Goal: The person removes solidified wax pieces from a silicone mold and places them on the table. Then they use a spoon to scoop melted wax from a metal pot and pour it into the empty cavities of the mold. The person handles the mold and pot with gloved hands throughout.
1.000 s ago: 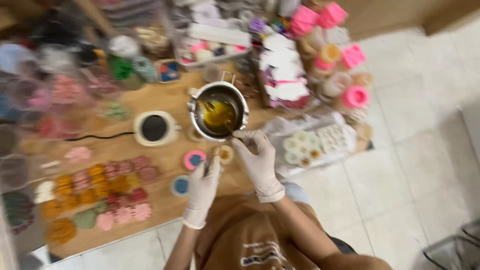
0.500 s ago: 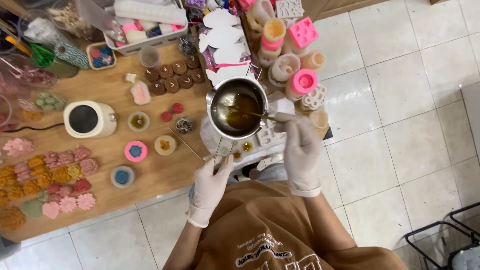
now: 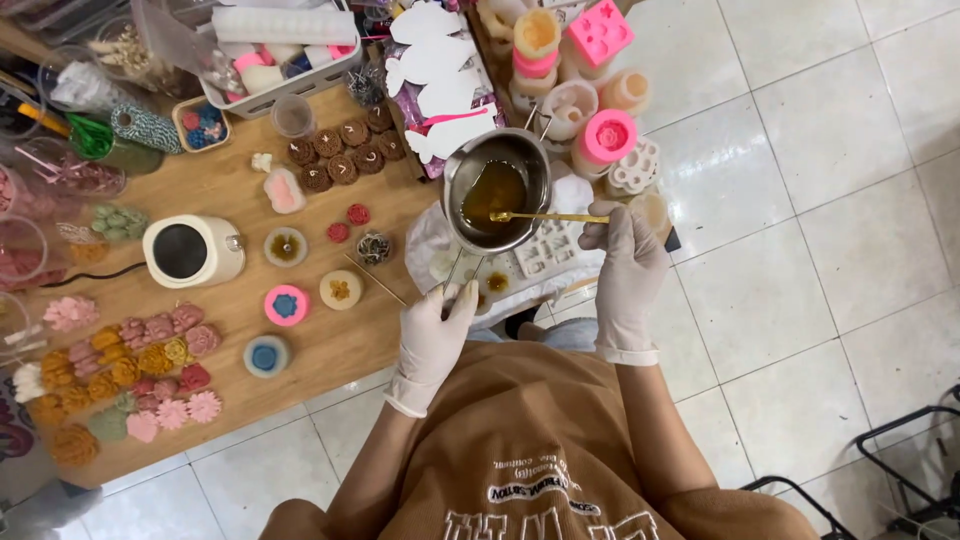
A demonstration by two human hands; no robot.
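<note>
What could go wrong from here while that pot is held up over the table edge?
The left hand holds the metal pot only by its thin handle, so it may tilt and spill the amber liquid onto the white moulds below. The right hand stirs with a gold spoon; a hard stroke might splash over the rim.

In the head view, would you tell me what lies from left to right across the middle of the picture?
White wax warmer → pink round mould → left hand → metal pouring pot → right hand → tiled floor.
</note>
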